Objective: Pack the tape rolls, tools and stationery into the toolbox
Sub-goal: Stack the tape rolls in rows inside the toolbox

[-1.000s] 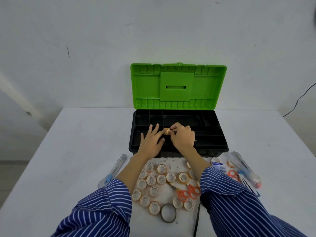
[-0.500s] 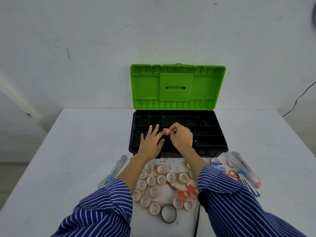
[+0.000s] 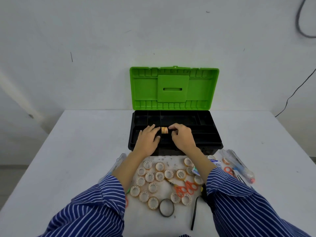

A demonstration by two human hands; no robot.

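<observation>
A black toolbox (image 3: 212, 134) with its green lid (image 3: 173, 88) standing up sits at the back of the white table. Both my hands are over its compartmented tray. Between them is a short stack of small orange-and-white tape rolls (image 3: 164, 130), lying on its side. My left hand (image 3: 147, 141) has straight fingers touching the stack's left end. My right hand (image 3: 183, 137) pinches the right end with curled thumb and forefinger. Several more small tape rolls (image 3: 159, 176) lie in front of the box, between my forearms.
Orange scissors (image 3: 186, 188), a larger tape ring (image 3: 166, 207) and a black strip (image 3: 194, 214) lie near the front. Clear plastic tubes (image 3: 239, 166), small orange scissors (image 3: 228, 170) and a blue-and-white packet (image 3: 213, 161) lie right of the box. Another clear tube (image 3: 118, 164) lies left.
Both hands stay over the tray. The tape stack shows more between them now, as my right fingers have slid back to its right end.
</observation>
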